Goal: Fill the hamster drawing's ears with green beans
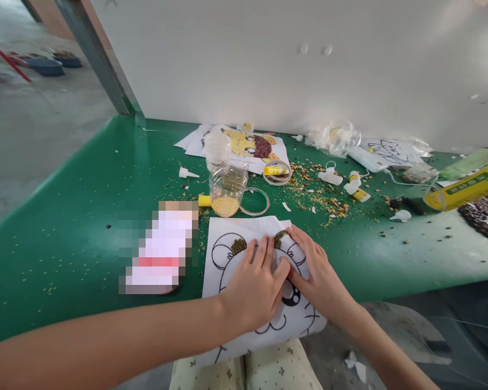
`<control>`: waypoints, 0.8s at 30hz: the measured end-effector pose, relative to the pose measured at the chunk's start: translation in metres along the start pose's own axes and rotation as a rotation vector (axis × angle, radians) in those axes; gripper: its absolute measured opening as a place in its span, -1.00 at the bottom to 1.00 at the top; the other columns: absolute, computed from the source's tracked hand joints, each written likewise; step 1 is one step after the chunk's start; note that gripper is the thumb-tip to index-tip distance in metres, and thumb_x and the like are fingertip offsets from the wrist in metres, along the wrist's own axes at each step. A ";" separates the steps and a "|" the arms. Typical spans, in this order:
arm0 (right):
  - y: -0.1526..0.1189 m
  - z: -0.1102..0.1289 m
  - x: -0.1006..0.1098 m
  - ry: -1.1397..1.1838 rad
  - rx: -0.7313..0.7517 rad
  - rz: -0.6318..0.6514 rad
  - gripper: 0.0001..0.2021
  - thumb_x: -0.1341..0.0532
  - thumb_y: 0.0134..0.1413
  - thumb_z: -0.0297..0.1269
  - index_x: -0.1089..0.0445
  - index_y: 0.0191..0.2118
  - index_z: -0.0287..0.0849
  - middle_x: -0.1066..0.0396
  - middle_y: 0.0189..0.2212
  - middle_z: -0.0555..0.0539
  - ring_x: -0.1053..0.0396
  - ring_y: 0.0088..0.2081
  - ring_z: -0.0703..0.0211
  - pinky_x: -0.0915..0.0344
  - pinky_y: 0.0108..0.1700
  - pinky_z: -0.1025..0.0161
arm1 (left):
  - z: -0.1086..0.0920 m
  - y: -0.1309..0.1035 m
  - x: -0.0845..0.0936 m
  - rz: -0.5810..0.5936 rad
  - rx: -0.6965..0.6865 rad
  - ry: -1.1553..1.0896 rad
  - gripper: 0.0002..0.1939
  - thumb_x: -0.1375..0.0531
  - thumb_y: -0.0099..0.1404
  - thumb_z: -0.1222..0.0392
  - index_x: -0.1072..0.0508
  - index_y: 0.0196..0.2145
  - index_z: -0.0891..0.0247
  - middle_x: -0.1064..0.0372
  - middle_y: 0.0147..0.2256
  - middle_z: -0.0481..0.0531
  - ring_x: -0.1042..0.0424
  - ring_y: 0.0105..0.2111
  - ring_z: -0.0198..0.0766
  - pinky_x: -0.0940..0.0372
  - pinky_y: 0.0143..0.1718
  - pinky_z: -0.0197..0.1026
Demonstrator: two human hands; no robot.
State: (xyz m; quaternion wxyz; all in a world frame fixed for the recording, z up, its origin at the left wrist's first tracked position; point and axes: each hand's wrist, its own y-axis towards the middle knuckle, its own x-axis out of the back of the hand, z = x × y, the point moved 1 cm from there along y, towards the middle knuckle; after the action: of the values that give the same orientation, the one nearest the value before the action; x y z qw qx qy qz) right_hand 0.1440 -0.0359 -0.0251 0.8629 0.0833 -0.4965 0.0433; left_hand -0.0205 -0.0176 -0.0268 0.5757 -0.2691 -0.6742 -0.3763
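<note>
A white sheet of paper (231,276) printed with a cartoon animal face lies at the green table's near edge, its lower part hanging over my lap. Dark green grains fill a patch in each ear. My left hand (256,284) rests on the sheet's middle, fingers stretched out and a little apart. At the upper right edge, my right hand (319,273) grips the paper, its thumb on the face and its fingers bent round the ear. Both thumbs are close together. Just behind the sheet stands a clear plastic jar (228,189) with yellow grains at its bottom.
A blurred-out phone-like object (162,249) lies left of the sheet. Spilled seeds (337,206), small glue bottles (355,187) and a clear ring lid (255,201) are scattered behind. Further back lies a partly filled yellow cartoon sheet (244,143). A yellow packet (467,187) is at right.
</note>
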 end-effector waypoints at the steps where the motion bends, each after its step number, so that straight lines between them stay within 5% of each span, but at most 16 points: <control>1: 0.000 0.000 0.000 0.049 -0.009 0.000 -0.41 -0.04 0.12 -0.29 0.18 0.24 -0.04 -0.02 0.22 -0.14 0.01 0.23 0.05 -0.01 0.20 -0.07 | 0.000 0.000 0.000 -0.001 0.000 0.000 -0.58 0.05 0.28 0.11 -0.18 0.01 0.44 -0.06 0.13 0.57 0.00 0.18 0.24 0.00 0.10 0.17; 6: 0.001 0.002 -0.002 0.398 -0.113 -0.078 -0.48 -0.09 0.12 -0.26 0.03 0.19 0.03 0.01 0.23 -0.10 0.02 0.24 0.06 -0.01 0.22 -0.05 | -0.002 -0.001 0.001 -0.006 0.016 0.009 -0.55 0.03 0.26 0.12 -0.20 0.01 0.50 0.00 0.15 0.59 -0.01 0.18 0.26 -0.03 0.09 0.18; 12: 0.003 -0.003 0.012 0.936 -0.335 -0.355 -0.40 -0.22 0.02 -0.24 0.00 0.16 0.16 0.18 0.29 -0.01 0.05 0.25 0.02 -0.24 0.09 0.05 | -0.004 -0.002 0.002 -0.016 -0.011 0.082 -0.50 0.01 0.24 0.16 -0.23 0.03 0.60 -0.05 0.13 0.59 -0.10 0.13 0.30 -0.10 0.06 0.16; 15: 0.009 -0.007 0.019 1.045 -0.443 -0.225 -0.44 -0.26 -0.03 -0.24 -0.12 0.11 0.08 -0.04 0.22 -0.06 -0.15 0.16 0.02 -0.31 0.02 0.12 | -0.006 -0.002 0.001 -0.042 -0.008 0.134 -0.51 0.01 0.25 0.15 -0.24 0.03 0.59 -0.12 0.10 0.56 -0.16 0.10 0.28 -0.16 0.02 0.15; 19: 0.025 -0.009 0.023 0.979 -0.418 0.079 -0.57 -0.27 -0.07 -0.21 -0.28 -0.02 -0.12 -0.44 -0.12 -0.12 -0.41 -0.12 0.04 -0.38 -0.13 0.14 | -0.011 -0.005 -0.002 -0.118 -0.018 0.249 -0.56 0.01 0.23 0.22 -0.28 -0.01 0.58 -0.24 0.01 0.57 -0.29 0.01 0.26 -0.25 -0.09 0.12; 24: 0.044 -0.015 0.022 0.932 -0.401 0.204 -0.55 -0.29 -0.10 -0.20 -0.23 -0.04 -0.13 -0.50 -0.36 -0.05 -0.46 -0.38 0.11 -0.41 -0.34 0.17 | -0.014 -0.008 0.002 -0.097 -0.021 0.271 -0.58 0.03 0.24 0.25 -0.30 -0.02 0.56 -0.33 -0.07 0.53 -0.35 -0.04 0.21 -0.28 -0.13 0.08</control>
State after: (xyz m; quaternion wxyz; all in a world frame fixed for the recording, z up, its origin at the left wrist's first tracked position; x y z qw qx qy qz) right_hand 0.1603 0.0097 -0.0092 0.9829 -0.1610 -0.0634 0.0638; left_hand -0.0190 -0.0340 -0.0261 0.6397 -0.1886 -0.5987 -0.4436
